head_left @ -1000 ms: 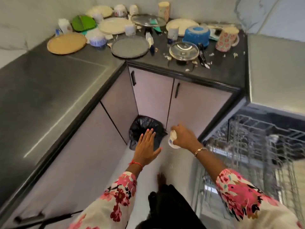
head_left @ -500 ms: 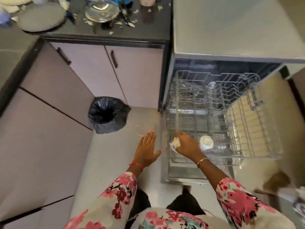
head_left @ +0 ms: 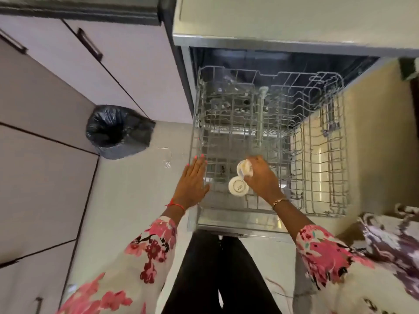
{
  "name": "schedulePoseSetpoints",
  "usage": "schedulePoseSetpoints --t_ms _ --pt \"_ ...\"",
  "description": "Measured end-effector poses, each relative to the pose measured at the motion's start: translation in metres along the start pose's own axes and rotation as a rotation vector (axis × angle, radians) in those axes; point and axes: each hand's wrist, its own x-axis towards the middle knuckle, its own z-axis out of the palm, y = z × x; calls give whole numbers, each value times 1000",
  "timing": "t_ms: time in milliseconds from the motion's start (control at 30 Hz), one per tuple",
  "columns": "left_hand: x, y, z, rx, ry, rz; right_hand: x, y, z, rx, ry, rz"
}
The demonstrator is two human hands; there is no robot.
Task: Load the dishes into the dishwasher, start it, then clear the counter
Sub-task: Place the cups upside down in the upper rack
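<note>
The dishwasher [head_left: 294, 45] stands open with its wire rack [head_left: 324, 177] pulled out. One white cup [head_left: 238, 186] sits upside down near the rack's front left corner. My right hand [head_left: 260, 177] grips a second white cup [head_left: 243, 167] just above the rack, right behind the first. My left hand [head_left: 192, 184] hovers flat with fingers spread at the rack's left front edge and holds nothing.
A bin lined with a black bag [head_left: 118, 132] stands on the floor left of the dishwasher, by pale cabinet doors [head_left: 113, 64]. A patterned cloth [head_left: 390, 241] lies at the right edge. My legs stand before the open door [head_left: 238, 220].
My view swung from the cluttered counter and bin over to the dishwasher. My right hand carried the cup from above the bin into the rack; my left hand followed alongside.
</note>
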Motion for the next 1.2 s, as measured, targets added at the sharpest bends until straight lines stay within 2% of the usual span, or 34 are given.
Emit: schedulePoseSetpoints --t_ms 133,300,567,733,1200 --pt "25 -11 8 64 -16 -40 31 13 15 -22 10 -17" --pt "37 -20 22 88 48 -43 55 23 39 -87 -38 -17" --pt "40 -20 29 181 159 -15 68 30 67 -121 -99 16" --pt "41 -17 26 246 153 -17 70 30 78 -158 -92 36" --pt "38 -13 21 170 146 -36 71 32 83 -105 -92 37"
